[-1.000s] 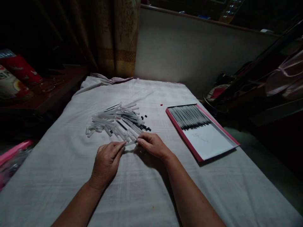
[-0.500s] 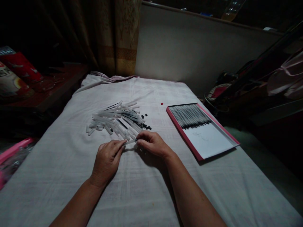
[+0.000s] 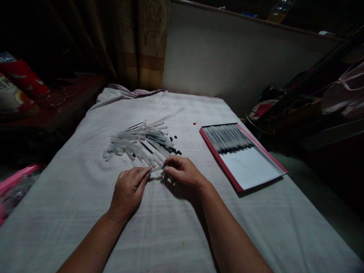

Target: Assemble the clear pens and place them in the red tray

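My left hand [image 3: 127, 191] and my right hand [image 3: 183, 171] meet over a white cloth, both pinched on the ends of one clear pen barrel [image 3: 156, 169]. Just beyond the fingertips lies a loose pile of clear pen barrels [image 3: 136, 144], with small black caps [image 3: 174, 150] scattered at its right edge. To the right lies a flat red-rimmed box [image 3: 256, 170] holding a neat row of assembled pens [image 3: 227, 138] at its far end.
The white cloth [image 3: 170, 227] covers a table that runs to a pale wall. A tiny red bit [image 3: 194, 123] lies beyond the pile. A dark wooden shelf with red packets [image 3: 19, 77] stands at left, a pink bag [image 3: 14, 182] lower left, cluttered items at right.
Both hands have shifted slightly away from me toward the pile, still pinching the same barrel. Nothing else has moved.
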`<state>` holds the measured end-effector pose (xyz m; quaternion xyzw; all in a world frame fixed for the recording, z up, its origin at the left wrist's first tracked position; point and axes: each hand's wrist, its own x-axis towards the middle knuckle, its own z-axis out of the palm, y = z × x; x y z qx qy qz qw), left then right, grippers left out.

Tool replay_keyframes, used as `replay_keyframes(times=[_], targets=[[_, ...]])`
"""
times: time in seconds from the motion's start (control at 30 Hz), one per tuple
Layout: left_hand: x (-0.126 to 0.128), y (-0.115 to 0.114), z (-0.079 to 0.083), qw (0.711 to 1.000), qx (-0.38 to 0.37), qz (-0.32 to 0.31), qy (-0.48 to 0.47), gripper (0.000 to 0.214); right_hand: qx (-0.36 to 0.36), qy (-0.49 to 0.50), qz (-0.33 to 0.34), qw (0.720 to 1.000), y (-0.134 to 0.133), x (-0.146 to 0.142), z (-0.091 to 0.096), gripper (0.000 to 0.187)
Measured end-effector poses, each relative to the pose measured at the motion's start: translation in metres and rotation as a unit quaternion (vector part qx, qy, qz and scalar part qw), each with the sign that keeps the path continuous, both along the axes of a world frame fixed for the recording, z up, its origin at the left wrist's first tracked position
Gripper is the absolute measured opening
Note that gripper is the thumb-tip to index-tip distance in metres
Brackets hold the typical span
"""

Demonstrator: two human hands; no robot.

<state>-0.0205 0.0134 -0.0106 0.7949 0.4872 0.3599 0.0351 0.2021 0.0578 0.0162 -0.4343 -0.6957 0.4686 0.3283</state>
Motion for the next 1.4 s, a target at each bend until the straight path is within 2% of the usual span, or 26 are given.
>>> replay_keyframes(times=[0.1,0.23,0.43,0.7,0.83,1.03,1.3,1.4], targets=[[0.0006,-0.0006,0.0011,1.000,0.006,0.000,0.004,0.025,0.002,-0.001,0.003,1.000,-0.0003,-0.0005,0.0007,0.014],[0.0014,-0.0007,0.0017,1.000,0.007,-0.002,-0.002,0.024,0.004,-0.011,0.000,1.000,-0.0006,-0.0007,0.0026,0.022],[0.0015,0.0002,0.0012,1.000,-0.002,0.001,0.003,0.025,0.023,-0.030,0.004,0.999,0.0000,-0.0006,0.0018,0.015],[0.0012,0.0001,0.0027,0.999,-0.029,0.015,0.025,0.032,0.012,0.031,-0.059,0.998,0.0029,0.0039,0.0047,0.024],[0.0009,0.0018,0.0015,0.999,-0.031,0.019,0.021,0.037,-0.004,0.042,-0.066,0.997,0.0044,0.0077,0.0068,0.026],[0.0002,0.0028,0.0032,0.999,-0.025,0.039,-0.014,0.030,-0.030,0.037,-0.065,0.997,0.0045,0.0074,0.0036,0.026],[0.0009,0.0030,0.0074,0.995,-0.073,0.058,-0.041,0.021,-0.044,0.033,-0.055,0.997,0.0068,0.0070,-0.0003,0.032],[0.0018,0.0035,0.0080,0.995,-0.071,0.054,-0.051,0.021,-0.025,0.032,-0.061,0.997,0.0042,0.0043,0.0019,0.027]])
